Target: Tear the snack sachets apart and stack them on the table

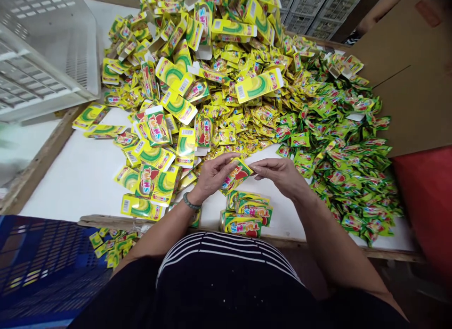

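Observation:
My left hand (pixel 212 176) grips a small yellow candy box (pixel 236 175) with red fruit print, holding it just above the white table (pixel 81 178). My right hand (pixel 278 176) is closed in a pinch at the box's right end. Just below my hands lies a short stack of filled boxes (pixel 245 216) near the table's front edge. Flat yellow cartons (pixel 158 131) are heaped to the left and behind. Green and yellow candy sachets (pixel 335 145) lie in a wide pile to the right.
A white plastic crate (pixel 38 51) stands at the back left, and a blue crate (pixel 38 263) sits low at the front left with a few sachets beside it. Brown cardboard (pixel 413 74) leans at the right above something red (pixel 427 197). More crates stand behind the table.

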The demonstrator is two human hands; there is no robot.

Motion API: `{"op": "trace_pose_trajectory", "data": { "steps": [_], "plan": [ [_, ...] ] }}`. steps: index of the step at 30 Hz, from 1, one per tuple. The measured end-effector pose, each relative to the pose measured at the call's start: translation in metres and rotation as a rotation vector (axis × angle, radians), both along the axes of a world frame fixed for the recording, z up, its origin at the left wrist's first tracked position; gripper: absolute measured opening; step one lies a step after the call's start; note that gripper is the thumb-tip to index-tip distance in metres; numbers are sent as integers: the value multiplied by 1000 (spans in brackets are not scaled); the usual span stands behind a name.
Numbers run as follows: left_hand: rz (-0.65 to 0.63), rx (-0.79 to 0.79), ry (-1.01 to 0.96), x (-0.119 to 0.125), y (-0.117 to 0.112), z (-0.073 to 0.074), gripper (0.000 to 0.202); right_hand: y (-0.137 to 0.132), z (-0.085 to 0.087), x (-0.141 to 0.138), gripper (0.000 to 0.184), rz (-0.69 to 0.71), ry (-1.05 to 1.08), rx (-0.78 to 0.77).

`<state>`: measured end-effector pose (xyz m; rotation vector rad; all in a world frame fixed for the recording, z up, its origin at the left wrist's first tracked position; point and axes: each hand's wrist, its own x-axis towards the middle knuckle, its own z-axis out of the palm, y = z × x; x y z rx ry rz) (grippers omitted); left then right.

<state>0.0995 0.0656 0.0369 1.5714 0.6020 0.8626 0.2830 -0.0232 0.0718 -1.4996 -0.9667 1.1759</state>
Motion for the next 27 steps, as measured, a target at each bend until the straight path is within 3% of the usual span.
{"op": "trace_pose_trajectory", "data": {
  "steps": [4,9,13,22,27],
  "plan": [
    [-62,-33,6,-1,-1,0,30,5,2,10,26,125,115,-121],
    [-67,-53,-26,-1,0,0,29,4,4,14,31,136,235,-211],
    [-101,-55,8,-3,1,-1,31,3,5,12,29,166,201,-217],
    [-40,15,44,0,-2,-3,32,-8,5,-6,20,105,-84,8],
    [-54,52,47,5,-7,-6,32,-19,-4,-29,18,-89,-394,233]
  ]
}}
